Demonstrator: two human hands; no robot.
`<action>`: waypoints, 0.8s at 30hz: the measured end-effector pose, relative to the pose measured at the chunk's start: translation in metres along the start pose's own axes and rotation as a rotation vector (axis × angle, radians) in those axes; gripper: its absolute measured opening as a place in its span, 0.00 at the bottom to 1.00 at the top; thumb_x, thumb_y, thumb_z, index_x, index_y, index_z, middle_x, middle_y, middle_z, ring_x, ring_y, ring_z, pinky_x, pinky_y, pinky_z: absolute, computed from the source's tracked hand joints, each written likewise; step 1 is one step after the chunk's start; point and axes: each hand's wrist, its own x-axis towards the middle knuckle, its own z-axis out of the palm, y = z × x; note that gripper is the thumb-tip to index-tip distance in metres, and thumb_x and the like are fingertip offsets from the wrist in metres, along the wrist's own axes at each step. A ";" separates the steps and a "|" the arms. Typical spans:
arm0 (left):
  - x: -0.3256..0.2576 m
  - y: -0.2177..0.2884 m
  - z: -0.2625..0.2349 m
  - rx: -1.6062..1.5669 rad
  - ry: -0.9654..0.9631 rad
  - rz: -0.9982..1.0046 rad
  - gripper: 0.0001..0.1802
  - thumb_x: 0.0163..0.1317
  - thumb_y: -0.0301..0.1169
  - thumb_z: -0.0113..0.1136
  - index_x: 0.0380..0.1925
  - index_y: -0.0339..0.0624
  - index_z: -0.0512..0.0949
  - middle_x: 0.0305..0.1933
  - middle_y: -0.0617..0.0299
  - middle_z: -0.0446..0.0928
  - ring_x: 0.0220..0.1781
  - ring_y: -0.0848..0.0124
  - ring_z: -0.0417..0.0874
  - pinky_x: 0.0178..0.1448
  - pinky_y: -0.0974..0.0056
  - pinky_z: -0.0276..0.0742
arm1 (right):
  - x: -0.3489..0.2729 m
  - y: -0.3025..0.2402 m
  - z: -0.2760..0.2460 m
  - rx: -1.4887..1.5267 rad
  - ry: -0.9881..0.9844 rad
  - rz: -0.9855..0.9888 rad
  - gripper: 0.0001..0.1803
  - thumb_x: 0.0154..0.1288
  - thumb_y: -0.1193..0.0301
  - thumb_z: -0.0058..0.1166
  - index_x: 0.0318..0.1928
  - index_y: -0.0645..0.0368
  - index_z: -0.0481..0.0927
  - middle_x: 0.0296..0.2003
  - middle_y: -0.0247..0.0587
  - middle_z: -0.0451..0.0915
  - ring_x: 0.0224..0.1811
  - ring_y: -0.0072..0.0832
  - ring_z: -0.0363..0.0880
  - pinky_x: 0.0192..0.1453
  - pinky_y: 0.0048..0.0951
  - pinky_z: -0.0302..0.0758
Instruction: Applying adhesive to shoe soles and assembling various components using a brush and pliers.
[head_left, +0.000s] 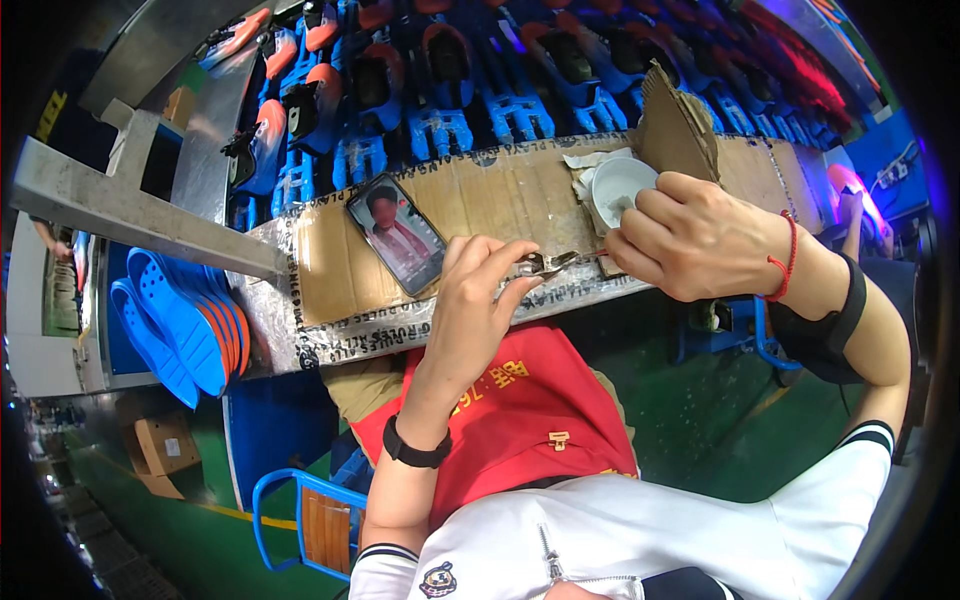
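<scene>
Over the front edge of the bench, my left hand (475, 300) pinches a small, shiny, dark piece (545, 265) between thumb and fingers. What kind of piece it is, I cannot make out. Closed fingers of my right hand (690, 240) hold a thin tool whose slim reddish tip (601, 254) points at that piece; the rest of it is hidden in the hand. Just behind the right hand stands a white cup (622, 186), partly covered by the fingers. A phone (397, 235) with a lit screen lies on the cardboard to the left of it.
Cardboard (510, 200) covers the bench, with a torn upright flap (680, 125) behind the cup. Rows of blue and orange shoes on blue holders (440, 115) fill the back. Blue clogs (180, 320) are stacked at left beneath a metal bar (150, 205). A blue-framed chair (310, 510) stands below.
</scene>
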 end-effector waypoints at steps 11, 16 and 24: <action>-0.002 0.003 0.000 -0.051 -0.010 -0.026 0.17 0.51 0.23 0.68 0.44 0.40 0.83 0.34 0.58 0.77 0.38 0.63 0.73 0.44 0.63 0.70 | 0.005 0.000 -0.001 0.034 0.081 0.016 0.07 0.50 0.70 0.56 0.27 0.61 0.74 0.21 0.32 0.69 0.26 0.26 0.73 0.32 0.27 0.69; -0.003 0.006 0.001 -0.060 -0.032 -0.025 0.17 0.52 0.23 0.68 0.44 0.39 0.82 0.35 0.57 0.76 0.41 0.61 0.73 0.47 0.61 0.70 | 0.010 -0.004 -0.002 -0.028 0.034 -0.033 0.07 0.51 0.70 0.56 0.25 0.61 0.74 0.20 0.31 0.69 0.26 0.26 0.73 0.32 0.27 0.67; -0.004 0.007 0.005 -0.068 -0.036 0.014 0.19 0.52 0.23 0.69 0.46 0.39 0.80 0.37 0.56 0.74 0.44 0.57 0.72 0.50 0.58 0.70 | 0.012 -0.006 0.005 0.012 0.040 -0.056 0.07 0.51 0.70 0.55 0.26 0.60 0.75 0.21 0.31 0.71 0.27 0.26 0.74 0.33 0.27 0.67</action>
